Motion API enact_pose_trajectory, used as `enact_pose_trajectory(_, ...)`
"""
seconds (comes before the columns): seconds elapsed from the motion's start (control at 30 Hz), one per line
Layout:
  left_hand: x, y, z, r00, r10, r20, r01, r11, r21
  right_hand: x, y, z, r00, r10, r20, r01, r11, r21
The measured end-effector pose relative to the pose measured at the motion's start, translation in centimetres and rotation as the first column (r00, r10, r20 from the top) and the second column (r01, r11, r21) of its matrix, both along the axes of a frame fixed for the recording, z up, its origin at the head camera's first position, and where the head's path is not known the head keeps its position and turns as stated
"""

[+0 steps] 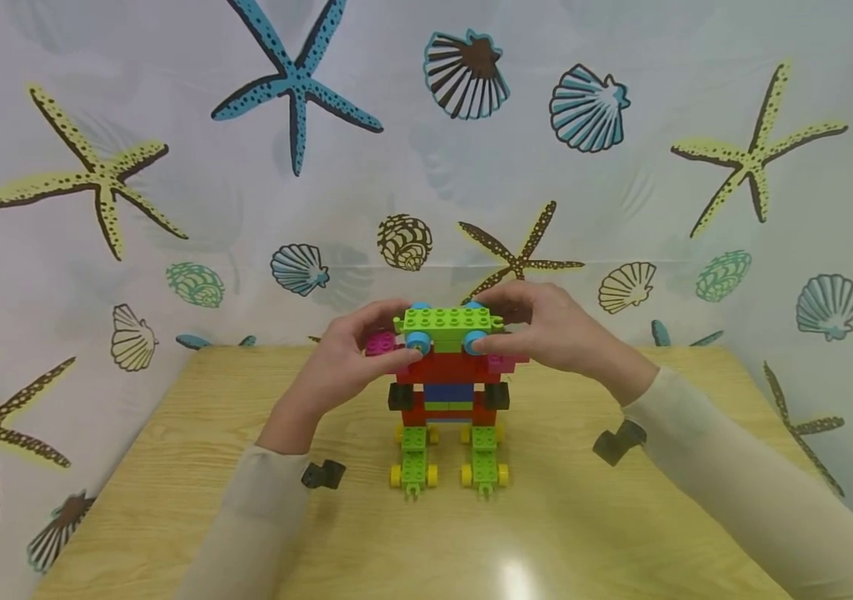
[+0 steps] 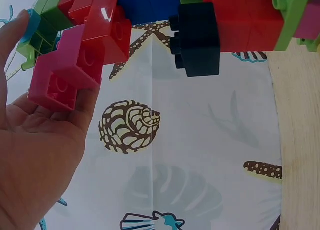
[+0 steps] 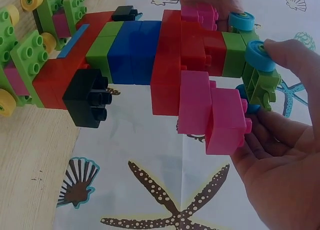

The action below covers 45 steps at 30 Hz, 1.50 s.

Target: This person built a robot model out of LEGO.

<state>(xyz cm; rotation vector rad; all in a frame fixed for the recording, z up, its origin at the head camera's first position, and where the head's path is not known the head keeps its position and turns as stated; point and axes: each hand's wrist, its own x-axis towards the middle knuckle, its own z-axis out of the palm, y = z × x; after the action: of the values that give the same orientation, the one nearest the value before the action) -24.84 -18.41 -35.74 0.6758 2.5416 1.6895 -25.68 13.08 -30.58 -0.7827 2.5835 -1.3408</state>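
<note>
A figure built of toy building bricks [image 1: 449,365] stands upright on the table. Topping it is a green studded wheel base [image 1: 447,320] with blue wheels. My left hand [image 1: 340,357] pinches this base at its left end, thumb on the front blue wheel [image 1: 418,342] and fingers behind. At the right end my right hand [image 1: 556,330] does likewise, its thumb on the other front wheel [image 3: 260,56]. Stepped pink bricks [image 3: 215,112] jut from the red body beside the fingers. Black bricks [image 2: 196,39] stick out lower down, beside blue bricks [image 3: 135,52].
Two green wheel bases [image 1: 414,462] with yellow wheels form the figure's feet on the wooden table [image 1: 246,517]. A pale cloth [image 1: 411,150] printed with starfish and shells hangs behind and at both sides. Small black devices [image 1: 324,475] sit at both wrists.
</note>
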Motion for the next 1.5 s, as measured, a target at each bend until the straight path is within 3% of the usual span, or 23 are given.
enact_pose_trajectory(0.47, 0.2, 0.4, -0.2, 0.999, 0.024, 0.023, -0.024, 1.000, 0.008, 0.1, 0.1, 0.2, 1.000, 0.017, 0.009, -0.017, 1.000, -0.001)
enact_pose_trajectory(0.67, 0.5, -0.5, -1.5, 1.000, 0.022, 0.016, -0.022, 1.000, 0.008, 0.8, 1.7, -0.6, 1.000, -0.014, 0.006, 0.014, 0.999, 0.036)
enact_pose_trajectory(0.8, 0.8, -2.1, -3.1, 0.998, 0.050, 0.040, -0.048, 0.997, -0.057, 1.5, 3.7, -2.5, 0.999, -0.050, 0.009, 0.050, 0.997, 0.052)
enact_pose_trajectory(0.93, 0.9, -3.5, -4.9, 0.992, 0.087, 0.088, -0.074, 0.987, -0.144, 1.8, 4.8, -5.5, 0.995, -0.082, 0.057, 0.080, 0.996, 0.044)
enact_pose_trajectory(1.2, 1.0, -3.7, -7.4, 0.992, 0.084, 0.096, -0.062, 0.976, -0.208, 2.1, 2.6, -11.6, 0.983, -0.096, 0.159, 0.099, 0.995, -0.011)
enact_pose_trajectory(1.33, 0.9, -3.6, -7.8, 0.992, 0.094, 0.085, -0.074, 0.974, -0.214, 2.2, 1.6, -12.7, 0.979, -0.131, 0.157, 0.138, 0.990, -0.032)
enact_pose_trajectory(1.5, 0.4, -3.0, -7.6, 0.993, 0.086, 0.075, -0.069, 0.975, -0.213, 1.8, 2.0, -13.0, 0.980, -0.161, 0.120, 0.165, 0.986, -0.019)
